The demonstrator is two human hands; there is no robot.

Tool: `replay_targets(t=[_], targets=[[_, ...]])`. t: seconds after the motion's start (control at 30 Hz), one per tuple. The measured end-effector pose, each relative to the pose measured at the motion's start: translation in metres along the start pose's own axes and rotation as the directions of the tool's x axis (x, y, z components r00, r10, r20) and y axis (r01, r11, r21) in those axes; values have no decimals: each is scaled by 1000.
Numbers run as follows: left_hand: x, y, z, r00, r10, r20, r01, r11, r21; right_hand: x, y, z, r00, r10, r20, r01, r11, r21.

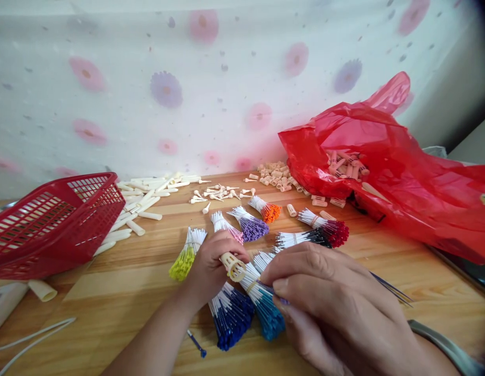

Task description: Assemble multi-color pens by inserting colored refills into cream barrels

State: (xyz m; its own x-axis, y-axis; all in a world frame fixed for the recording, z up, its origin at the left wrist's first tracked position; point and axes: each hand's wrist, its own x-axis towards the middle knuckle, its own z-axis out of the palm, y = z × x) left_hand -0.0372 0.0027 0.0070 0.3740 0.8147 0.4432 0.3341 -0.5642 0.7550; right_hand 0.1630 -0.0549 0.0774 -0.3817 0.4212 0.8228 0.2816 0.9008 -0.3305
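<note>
My left hand (213,263) is closed around a cream slotted plastic tube (233,267), its open latticed end turned toward me. Close to its right, my right hand (332,303) pinches thin dark purple-blue sticks (391,288). Their far ends show past the knuckles, and a small purple tip peeks out by the thumb. Below the hands lie bundles of white sticks with coloured tips: a dark blue bundle (231,318) and a teal bundle (269,310). A yellow-green bundle (186,254) is left of my left hand. Beyond the hands are a purple bundle (250,224) and a black bundle (303,239).
A red plastic basket (97,222) stands at left beside cream tubes (144,196). Small cream pegs (217,194) and slotted tubes (276,175) lie at the back. A red plastic bag (415,188) spreads over the right side. One loose blue-tipped stick (196,344) lies in front.
</note>
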Motion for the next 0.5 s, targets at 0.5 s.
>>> replay_targets(t=[0.5], targets=[[0, 0, 0, 996, -16, 89, 15, 1000, 8, 0, 5, 1, 999, -13, 37, 15, 999, -49]])
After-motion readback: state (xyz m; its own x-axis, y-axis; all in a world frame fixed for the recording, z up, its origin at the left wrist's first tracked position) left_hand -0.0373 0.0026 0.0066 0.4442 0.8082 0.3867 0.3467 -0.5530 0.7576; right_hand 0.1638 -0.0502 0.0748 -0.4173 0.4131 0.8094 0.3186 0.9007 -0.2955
